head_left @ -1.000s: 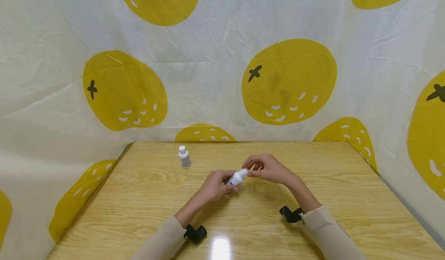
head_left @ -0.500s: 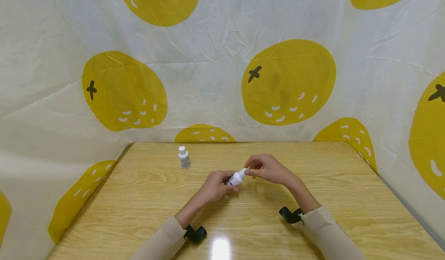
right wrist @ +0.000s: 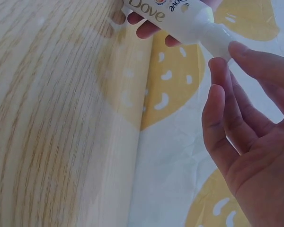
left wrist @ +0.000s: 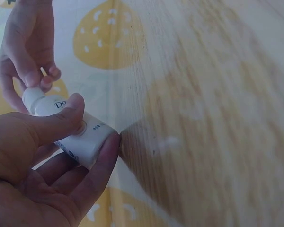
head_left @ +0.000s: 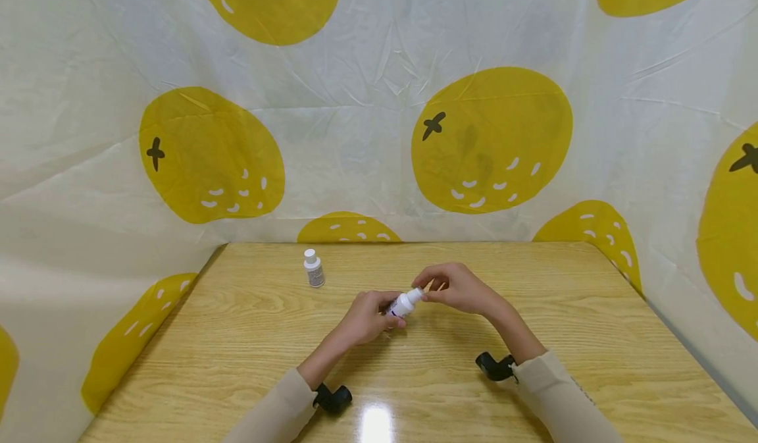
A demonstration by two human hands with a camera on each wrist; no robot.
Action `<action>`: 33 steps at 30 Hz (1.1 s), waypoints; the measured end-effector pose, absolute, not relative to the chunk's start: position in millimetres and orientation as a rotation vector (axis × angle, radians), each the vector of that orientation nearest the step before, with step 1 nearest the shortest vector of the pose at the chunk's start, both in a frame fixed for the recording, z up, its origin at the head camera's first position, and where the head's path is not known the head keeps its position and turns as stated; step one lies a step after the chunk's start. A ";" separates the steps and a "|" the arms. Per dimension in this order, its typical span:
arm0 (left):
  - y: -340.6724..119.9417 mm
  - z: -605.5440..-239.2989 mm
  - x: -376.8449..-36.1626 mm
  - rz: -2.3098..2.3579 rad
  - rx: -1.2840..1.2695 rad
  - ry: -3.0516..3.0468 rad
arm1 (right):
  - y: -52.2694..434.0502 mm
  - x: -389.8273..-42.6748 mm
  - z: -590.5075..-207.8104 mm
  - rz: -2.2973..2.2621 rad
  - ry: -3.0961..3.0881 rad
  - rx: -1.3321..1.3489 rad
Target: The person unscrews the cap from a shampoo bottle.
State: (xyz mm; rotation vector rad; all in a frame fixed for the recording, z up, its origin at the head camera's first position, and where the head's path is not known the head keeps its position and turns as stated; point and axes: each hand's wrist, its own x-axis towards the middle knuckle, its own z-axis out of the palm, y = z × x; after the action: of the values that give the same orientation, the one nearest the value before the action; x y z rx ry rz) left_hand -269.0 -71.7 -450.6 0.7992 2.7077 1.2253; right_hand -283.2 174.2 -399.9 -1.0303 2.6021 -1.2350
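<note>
Above table (head_left: 533,311) centre: white Dove bottle (head_left: 404,303) held tilted, clear of wood. Left hand (head_left: 368,316) wraps body, likely steadying it. Right hand (head_left: 454,286) pinches cap (head_left: 416,293) with fingertips (right wrist: 218,66), grip suited to twisting. Second small bottle (head_left: 313,268) upright, well apart, far left.

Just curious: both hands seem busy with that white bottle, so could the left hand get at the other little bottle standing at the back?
Probably yes: bare table lies between the left hand and the small bottle, but that hand grips the white bottle.
</note>
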 end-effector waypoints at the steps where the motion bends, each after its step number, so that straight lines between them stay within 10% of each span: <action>1: -71.7 -450.4 -268.8 1.224 0.802 2.712 | 174.4 -283.5 -400.2 -1.240 2.596 -1.034; 33: -71.9 -449.0 -267.8 1.229 0.837 2.711 | 174.3 -282.1 -397.7 -1.224 2.594 -1.010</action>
State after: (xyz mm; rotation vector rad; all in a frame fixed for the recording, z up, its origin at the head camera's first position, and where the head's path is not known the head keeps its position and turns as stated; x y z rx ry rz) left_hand -267.8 -71.9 -449.0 0.8366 2.7106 1.2288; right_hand -282.1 174.3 -397.7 -1.0096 2.5943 -1.2236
